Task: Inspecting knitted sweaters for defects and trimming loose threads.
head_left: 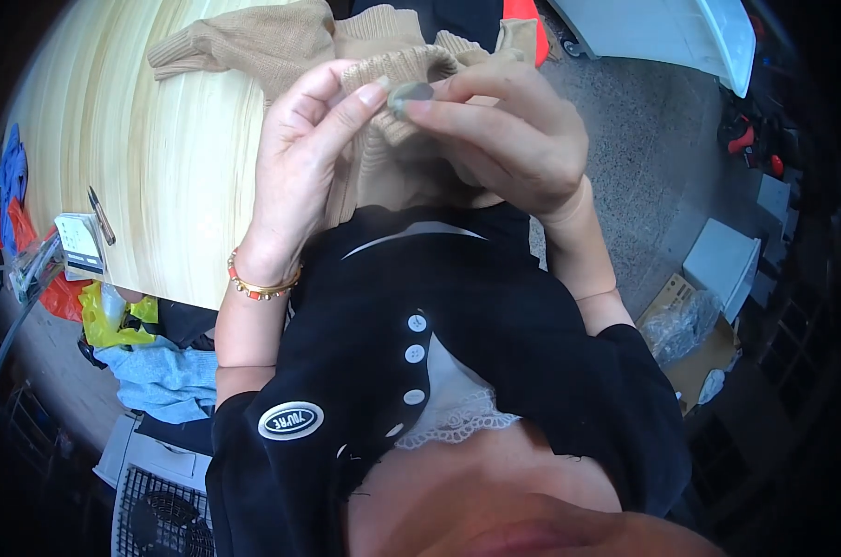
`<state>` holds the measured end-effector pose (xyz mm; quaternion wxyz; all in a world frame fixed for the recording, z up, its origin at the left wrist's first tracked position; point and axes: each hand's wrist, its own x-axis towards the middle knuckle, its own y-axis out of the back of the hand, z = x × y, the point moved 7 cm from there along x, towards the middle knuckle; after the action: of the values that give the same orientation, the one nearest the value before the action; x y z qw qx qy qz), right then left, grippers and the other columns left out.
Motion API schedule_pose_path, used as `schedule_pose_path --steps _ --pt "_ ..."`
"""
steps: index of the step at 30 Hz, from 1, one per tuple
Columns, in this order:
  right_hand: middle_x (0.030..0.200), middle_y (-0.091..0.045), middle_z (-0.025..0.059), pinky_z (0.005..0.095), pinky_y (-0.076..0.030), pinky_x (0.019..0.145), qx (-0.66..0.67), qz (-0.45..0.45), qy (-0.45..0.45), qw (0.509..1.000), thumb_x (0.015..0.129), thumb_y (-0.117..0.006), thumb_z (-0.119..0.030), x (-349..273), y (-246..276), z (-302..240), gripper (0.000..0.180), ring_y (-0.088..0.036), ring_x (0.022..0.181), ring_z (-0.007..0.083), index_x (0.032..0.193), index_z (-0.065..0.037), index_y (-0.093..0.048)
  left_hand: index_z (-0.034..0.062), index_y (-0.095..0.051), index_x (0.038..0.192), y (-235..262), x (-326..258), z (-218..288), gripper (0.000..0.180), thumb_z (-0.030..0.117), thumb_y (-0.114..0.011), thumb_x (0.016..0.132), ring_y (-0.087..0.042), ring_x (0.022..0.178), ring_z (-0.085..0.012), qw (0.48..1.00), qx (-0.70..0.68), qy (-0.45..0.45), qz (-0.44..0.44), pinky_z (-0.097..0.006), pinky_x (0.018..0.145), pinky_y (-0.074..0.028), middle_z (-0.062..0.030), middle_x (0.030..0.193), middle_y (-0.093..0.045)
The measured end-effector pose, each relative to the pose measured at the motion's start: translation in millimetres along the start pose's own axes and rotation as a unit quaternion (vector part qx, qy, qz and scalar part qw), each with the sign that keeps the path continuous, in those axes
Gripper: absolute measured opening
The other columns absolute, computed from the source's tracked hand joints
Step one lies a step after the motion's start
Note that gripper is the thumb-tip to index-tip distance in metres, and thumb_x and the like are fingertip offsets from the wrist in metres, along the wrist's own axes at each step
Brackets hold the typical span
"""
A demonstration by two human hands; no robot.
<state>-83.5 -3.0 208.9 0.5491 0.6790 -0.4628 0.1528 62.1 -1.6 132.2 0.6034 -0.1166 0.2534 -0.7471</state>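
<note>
A tan knitted sweater is spread over the table's right edge and hangs toward my lap. My left hand pinches its ribbed band between thumb and fingers. Close beside that, my right hand has its thumb and index finger closed on a small, round, greyish disc that looks like a button. The disc is at the ribbed band; whether it is fastened to the knit I cannot tell. The other fingers of my right hand curl behind the fabric, partly hidden.
The pale wooden table bears a pen and a small card or notepad at its left. Below it lie a yellow bag and blue knitwear. At right, a cardboard box with clear plastic stands on the floor.
</note>
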Motion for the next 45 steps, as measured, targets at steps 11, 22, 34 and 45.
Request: schedule_pose_path --steps 11,22,34,45 --pt "0.080 -0.062 0.0024 0.0261 -0.048 0.053 0.008 0.019 -0.069 0.997 0.065 -0.077 -0.005 -12.1 -7.8 10.8 0.025 -0.060 0.061 0.0150 0.090 -0.008 -0.073 -0.0071 -0.047 0.131 0.0 -9.7 -7.9 0.039 -0.004 -0.056 0.092 -0.059 0.112 -0.0173 0.999 0.000 -0.030 -0.015 -0.028 0.092 -0.052 -0.0143 0.120 -0.061" --pt "0.084 -0.065 0.0032 0.0268 -0.051 0.057 0.054 -0.037 -0.104 0.992 0.066 -0.076 -0.004 -11.3 -14.3 13.1 0.025 -0.064 0.067 0.0166 0.090 -0.008 -0.073 -0.0092 -0.042 0.134 2.9 -11.4 -12.9 0.046 -0.014 -0.051 0.088 -0.056 0.120 -0.0254 1.000 0.027 -0.009 -0.009 -0.038 0.099 -0.052 -0.0194 0.131 -0.054" --pt "0.085 -0.066 0.0025 0.0257 -0.050 0.057 0.089 -0.069 -0.115 0.987 0.073 -0.075 -0.007 -11.3 -20.2 17.5 0.020 -0.064 0.066 0.0154 0.092 -0.009 -0.074 -0.0082 -0.049 0.130 10.0 -13.2 -15.4 0.043 -0.010 -0.060 0.088 -0.061 0.113 -0.0222 0.997 0.075 0.006 -0.025 -0.034 0.096 -0.054 -0.0179 0.125 -0.059" --pt "0.076 -0.065 0.0019 0.0228 -0.048 0.056 0.155 -0.076 -0.138 0.975 0.079 -0.072 -0.006 -1.3 -24.6 22.7 0.016 -0.062 0.064 0.0121 0.095 -0.006 -0.072 -0.0083 -0.056 0.121 16.9 -14.6 -15.7 0.035 -0.004 -0.065 0.087 -0.065 0.095 -0.0117 0.997 0.036 -0.060 0.044 -0.022 0.085 -0.052 -0.0113 0.104 -0.068"
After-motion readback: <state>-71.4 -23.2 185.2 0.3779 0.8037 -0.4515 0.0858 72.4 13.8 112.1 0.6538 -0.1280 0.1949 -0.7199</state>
